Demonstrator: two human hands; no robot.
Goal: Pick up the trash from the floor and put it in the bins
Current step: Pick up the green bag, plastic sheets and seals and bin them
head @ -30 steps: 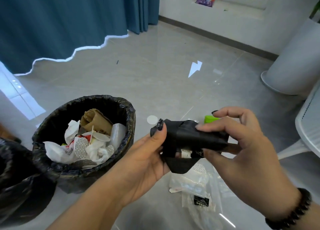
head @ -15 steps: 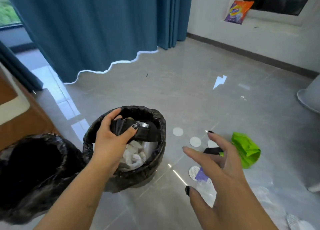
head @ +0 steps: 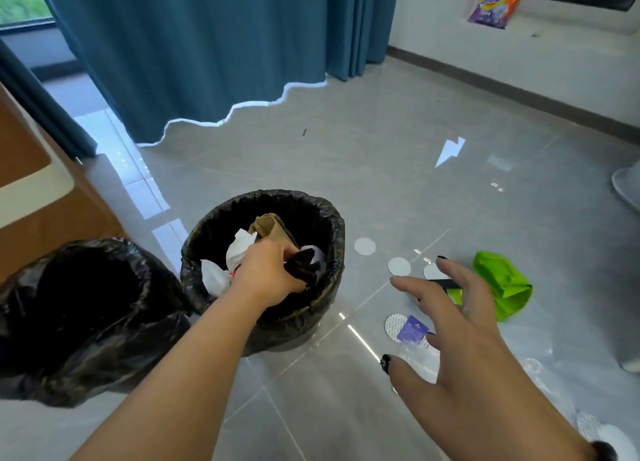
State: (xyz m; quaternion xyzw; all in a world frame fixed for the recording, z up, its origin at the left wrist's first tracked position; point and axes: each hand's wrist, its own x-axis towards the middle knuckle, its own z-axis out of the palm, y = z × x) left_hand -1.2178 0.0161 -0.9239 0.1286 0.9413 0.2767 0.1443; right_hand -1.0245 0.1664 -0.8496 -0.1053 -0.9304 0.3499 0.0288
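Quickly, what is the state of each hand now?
Left hand: closed on the black wrapper, over the bin.
Right hand: open, fingers spread, holding nothing.

The curtain (head: 207,44) was teal blue; both bin liners (head: 332,225) were glossy black; the floor (head: 346,155) was pale grey tile; a crumpled bag (head: 502,284) was bright green; the round discs (head: 364,246) were white; the wrapper (head: 411,329) was purple.

Left hand (head: 268,273) lowered black wad (head: 302,268) into bin (head: 332,225).
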